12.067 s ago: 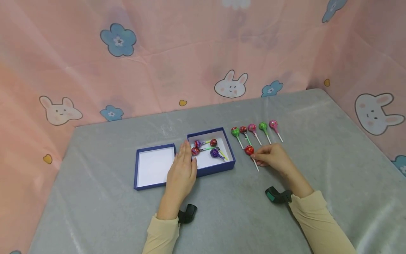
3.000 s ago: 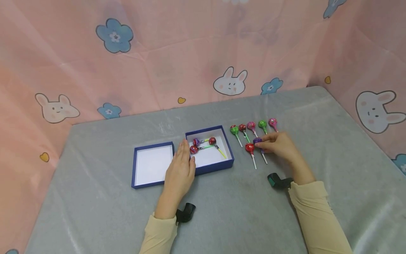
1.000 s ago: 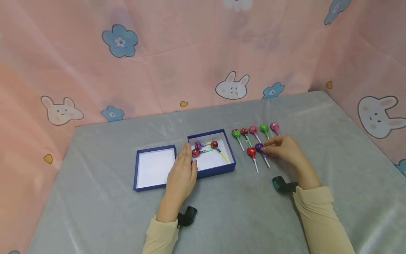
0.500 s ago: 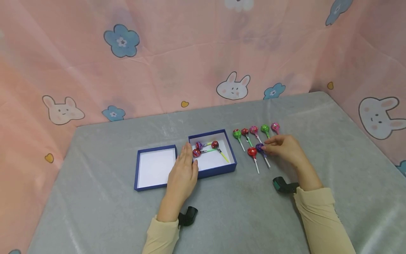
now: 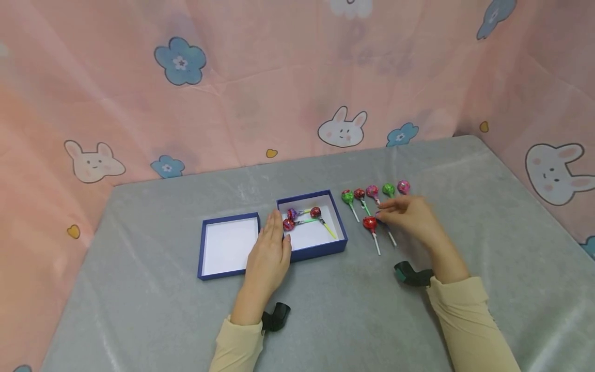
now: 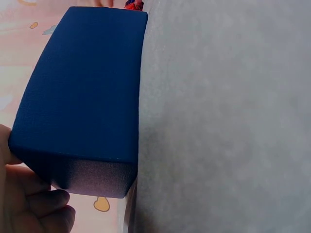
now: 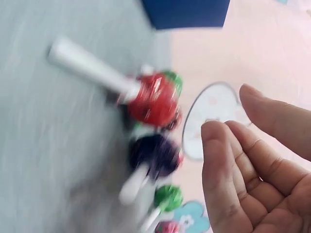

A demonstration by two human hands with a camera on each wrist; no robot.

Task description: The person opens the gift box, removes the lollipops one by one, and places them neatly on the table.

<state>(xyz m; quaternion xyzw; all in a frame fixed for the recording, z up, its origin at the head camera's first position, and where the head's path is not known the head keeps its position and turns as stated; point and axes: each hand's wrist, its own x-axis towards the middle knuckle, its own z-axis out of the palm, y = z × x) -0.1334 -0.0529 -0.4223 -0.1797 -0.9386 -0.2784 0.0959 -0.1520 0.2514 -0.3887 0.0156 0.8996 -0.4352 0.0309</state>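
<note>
My left hand (image 5: 267,259) lies with straight fingers against the left wall of a blue box (image 5: 319,251). White-lined inside, the box holds 3 wrapped lollipops, among them a red one with a yellow stick (image 5: 315,212). To the right, my right hand (image 5: 411,219) hovers over the table with thumb and fingers apart, nothing between them. Below it lies a purple lollipop (image 7: 154,156), its head mostly covered by the hand in the head view. A red lollipop (image 5: 370,223) lies just left of it. Behind them runs a row of several lollipops, including a green one (image 5: 347,197).
A shallow blue lid (image 5: 200,253), white inside, lies left of the box. Grey cloth (image 5: 334,310) covers the table. A pink curtain (image 5: 260,93) with rabbits and flowers hangs behind it and at the sides.
Since the oldest frame, the purple lollipop has gone from the box to beside the red one on the table. My right hand has just let it go and shifted slightly left; my left hand stays.
</note>
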